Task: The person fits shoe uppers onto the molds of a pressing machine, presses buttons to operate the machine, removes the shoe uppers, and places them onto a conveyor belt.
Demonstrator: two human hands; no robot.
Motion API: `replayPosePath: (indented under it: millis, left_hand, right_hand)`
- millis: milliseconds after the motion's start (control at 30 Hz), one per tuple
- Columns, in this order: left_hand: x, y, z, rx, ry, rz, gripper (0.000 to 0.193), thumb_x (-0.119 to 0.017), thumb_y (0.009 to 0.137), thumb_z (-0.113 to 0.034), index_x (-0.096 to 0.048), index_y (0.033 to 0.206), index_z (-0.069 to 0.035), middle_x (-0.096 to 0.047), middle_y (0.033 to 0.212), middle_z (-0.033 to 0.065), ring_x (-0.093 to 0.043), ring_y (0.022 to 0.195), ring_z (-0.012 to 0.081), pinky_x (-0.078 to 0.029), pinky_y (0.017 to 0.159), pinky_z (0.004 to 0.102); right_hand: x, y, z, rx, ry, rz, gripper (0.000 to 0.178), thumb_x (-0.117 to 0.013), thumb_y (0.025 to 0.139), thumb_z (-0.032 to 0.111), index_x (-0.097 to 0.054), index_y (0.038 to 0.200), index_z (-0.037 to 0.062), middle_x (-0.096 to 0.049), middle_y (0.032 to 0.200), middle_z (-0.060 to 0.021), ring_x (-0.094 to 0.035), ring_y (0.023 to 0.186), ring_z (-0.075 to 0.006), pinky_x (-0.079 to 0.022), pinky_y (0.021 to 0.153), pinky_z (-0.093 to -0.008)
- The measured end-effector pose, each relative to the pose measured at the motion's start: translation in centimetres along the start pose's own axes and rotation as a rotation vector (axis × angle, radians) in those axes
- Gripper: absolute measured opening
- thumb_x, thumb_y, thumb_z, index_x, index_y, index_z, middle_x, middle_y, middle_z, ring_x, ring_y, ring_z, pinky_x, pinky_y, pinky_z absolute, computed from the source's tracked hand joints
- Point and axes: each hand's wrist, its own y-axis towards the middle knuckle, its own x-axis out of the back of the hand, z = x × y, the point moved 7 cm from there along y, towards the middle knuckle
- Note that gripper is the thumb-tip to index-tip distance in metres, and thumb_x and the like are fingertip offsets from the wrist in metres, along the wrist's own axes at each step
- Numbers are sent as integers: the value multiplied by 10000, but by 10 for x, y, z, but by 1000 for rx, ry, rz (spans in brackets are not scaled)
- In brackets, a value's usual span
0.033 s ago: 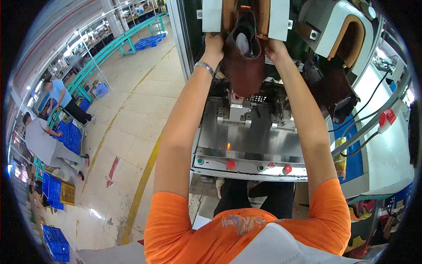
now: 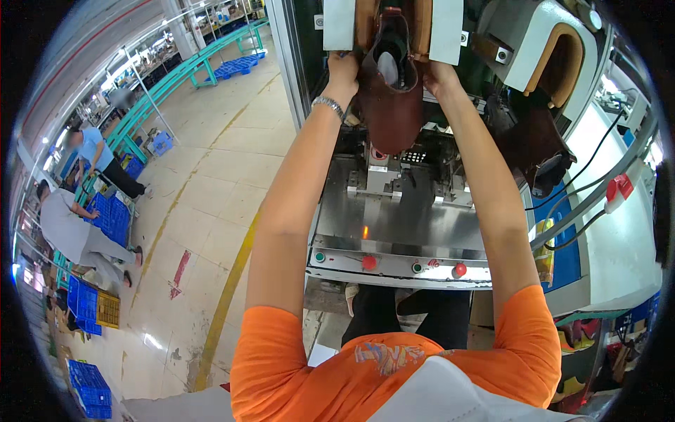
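A dark brown leather shoe upper [image 2: 391, 116] hangs toe-down at the machine's left station, its opening facing up and a pale lining showing inside. Its back part sits between two tan pads [image 2: 420, 32] flanked by white blocks. My left hand [image 2: 342, 74] is closed at the upper's left edge, with the fingertips hidden behind it. On the other side my right hand [image 2: 441, 79] curls round the right edge, its fingers also partly out of sight. A second brown upper [image 2: 531, 144] hangs at the right station below a curved tan pad [image 2: 557, 60].
Below my arms lies the machine's metal bed [image 2: 415, 228], with red and green buttons on its front panel [image 2: 394, 264]. A black cable and a red plug [image 2: 619, 191] hang at right. Two people work beside blue crates [image 2: 111, 218] far left, near a green conveyor frame [image 2: 169, 84].
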Motion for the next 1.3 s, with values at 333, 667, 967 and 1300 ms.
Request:
replayPosePath:
  millis: [333, 667, 967, 1300]
  left_hand:
    - [27, -45, -13, -375, 894, -299, 209, -494, 744, 27, -496, 941, -42, -539, 917, 143, -511, 863, 306, -392, 819, 362]
    - [-87, -171, -119, -1132, 1501, 340, 311, -578, 806, -267, -544, 1061, -93, -568, 1015, 79, -496, 983, 240, -342, 840, 385]
    - [-63, -192, -74, -772, 1765, 460, 549, -653, 663, -177, -482, 1176, -86, -458, 1061, 71, -399, 1094, 240, -352, 847, 420]
    - [-67, -206, -57, -743, 1764, 372, 609, -630, 661, -112, -430, 1236, -90, -457, 1140, 109, -353, 1166, 260, -326, 874, 513]
  right_hand:
    - [42, -56, -39, -196, -416, -76, 360, -570, 840, 337, -535, 1101, 91, -580, 990, -56, -520, 899, -156, -417, 777, -313]
    - [-11, -201, -126, -588, 720, 266, 391, -526, 839, 421, -517, 1136, 167, -527, 1204, -26, -457, 1151, -189, -305, 991, -520]
    - [27, -123, -209, -429, 818, -85, 285, -474, 895, 344, -538, 1062, 122, -596, 1063, -27, -546, 991, -173, -471, 847, -315]
    - [48, -93, -238, -419, 593, -113, 213, -437, 922, 311, -552, 1011, 156, -628, 889, 23, -594, 766, -92, -506, 594, -238]
